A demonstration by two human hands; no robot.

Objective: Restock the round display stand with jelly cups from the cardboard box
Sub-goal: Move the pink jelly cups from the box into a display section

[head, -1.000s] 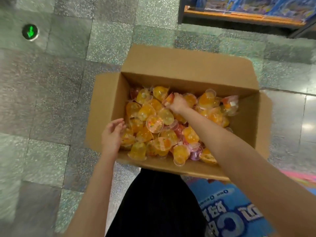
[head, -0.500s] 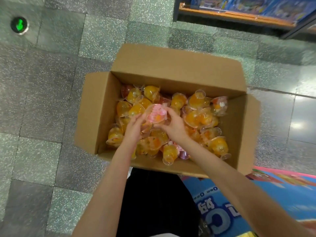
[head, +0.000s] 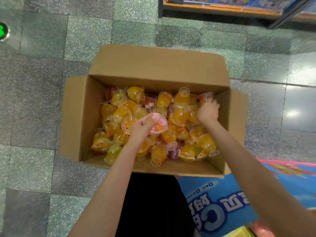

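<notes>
**A:** What is the box made of, and where does it sit?

**B:** The cardboard box is plain brown corrugated board, rectangular, with its four flaps folded outward. It stands on a floor of speckled grey-green stone tiles, glossy enough to catch light at the right.

**A:** And inside?

**B:** A loose heap of jelly cups, small clear plastic tubs that taper to a narrow base, with thin flanged rims. Most hold translucent orange-yellow jelly, a few dark red. They lie tumbled at all angles, some on their sides, some upside down.

**A:** The hands?

**B:** The left hand is closed around cups with pinkish printed foil lids, held just above the heap near the box's middle. How many it holds I cannot tell. The right hand reaches into the far right corner with its fingers curled down among the cups; whether it has actually gripped one is hidden by the back of the hand.

**A:** Anything else nearby?

**B:** A blue printed carton with white lettering at the lower right, beside the box, and a wooden shelf edge along the top. The person's dark garment fills the space between the forearms.
</notes>
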